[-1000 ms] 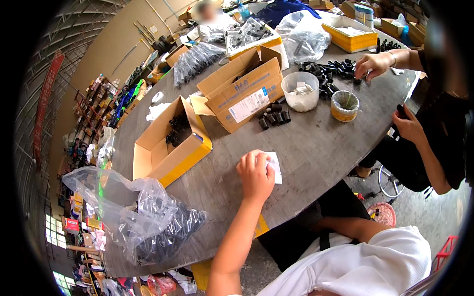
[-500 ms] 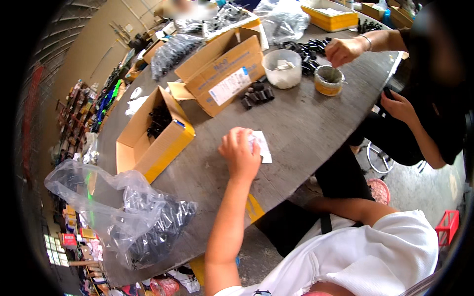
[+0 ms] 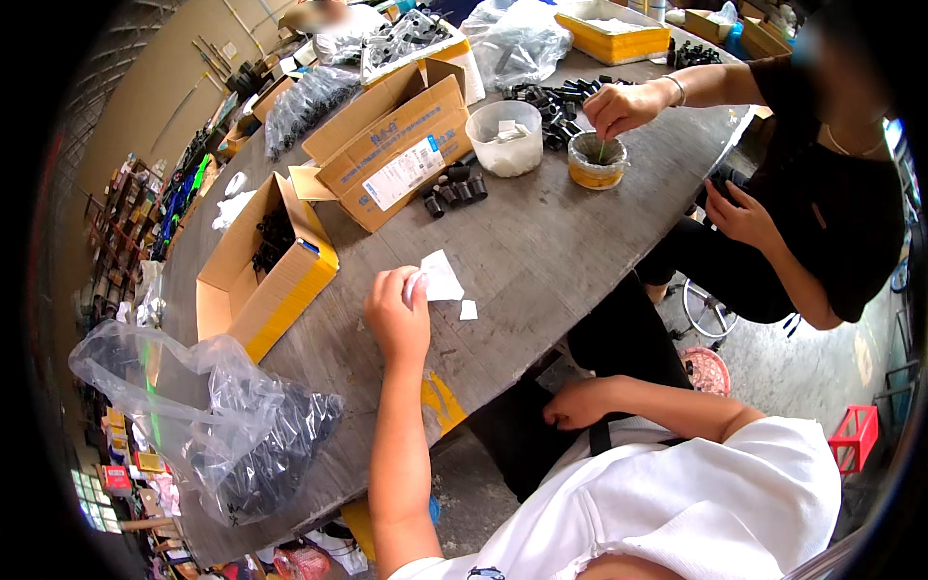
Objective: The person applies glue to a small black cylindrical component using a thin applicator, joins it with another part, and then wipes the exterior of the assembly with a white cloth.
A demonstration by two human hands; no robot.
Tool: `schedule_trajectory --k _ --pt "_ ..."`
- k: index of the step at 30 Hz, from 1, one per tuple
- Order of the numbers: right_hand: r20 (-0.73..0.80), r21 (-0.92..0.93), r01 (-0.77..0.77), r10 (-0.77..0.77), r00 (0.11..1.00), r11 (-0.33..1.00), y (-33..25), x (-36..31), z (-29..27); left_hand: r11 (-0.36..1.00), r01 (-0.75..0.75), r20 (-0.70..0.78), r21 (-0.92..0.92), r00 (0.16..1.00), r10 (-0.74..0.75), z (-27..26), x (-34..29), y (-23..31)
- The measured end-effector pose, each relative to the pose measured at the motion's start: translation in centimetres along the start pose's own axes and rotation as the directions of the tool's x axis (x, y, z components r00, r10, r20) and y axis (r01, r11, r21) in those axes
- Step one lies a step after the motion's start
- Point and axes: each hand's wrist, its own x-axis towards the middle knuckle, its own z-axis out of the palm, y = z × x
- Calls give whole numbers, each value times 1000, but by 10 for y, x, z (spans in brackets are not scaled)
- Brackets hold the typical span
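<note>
One white paper slip point(image 3: 442, 277) is pinched in the left hand point(image 3: 396, 317), lifted just above the grey table point(image 3: 541, 242); a smaller white scrap point(image 3: 468, 309) lies just beside it. The right hand point(image 3: 577, 403) rests loosely curled on the lap, below the table edge. The work looks barely started: the open cardboard box point(image 3: 253, 263) beyond the slip holds untouched black parts.

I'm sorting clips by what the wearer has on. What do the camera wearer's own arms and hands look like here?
Both forearms are bare, with no gloves, watch or rings visible. The left hand and right hand are bare too. A white short-sleeved shirt covers the shoulders and upper arms, and its sleeves end above the elbows. No markings show on the sleeves.
</note>
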Motion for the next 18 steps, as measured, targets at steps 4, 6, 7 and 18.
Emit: schedule_trajectory --k 4,6,7,18 --pt "-56 455 199 -195 979 868 -61 -30 -74 995 40 -23 87 999 -38 -9 -5 -11" --pt "-284 376 400 -307 908 835 -63 -32 -98 992 64 -47 111 997 -59 -9 -6 -11" --pt "-373 288 401 -283 883 870 -65 -34 -113 993 74 -29 93 997 -72 -9 -8 -13" --pt "-690 380 424 -53 722 823 -9 -10 -171 986 161 -57 36 986 -159 -2 -6 -2"
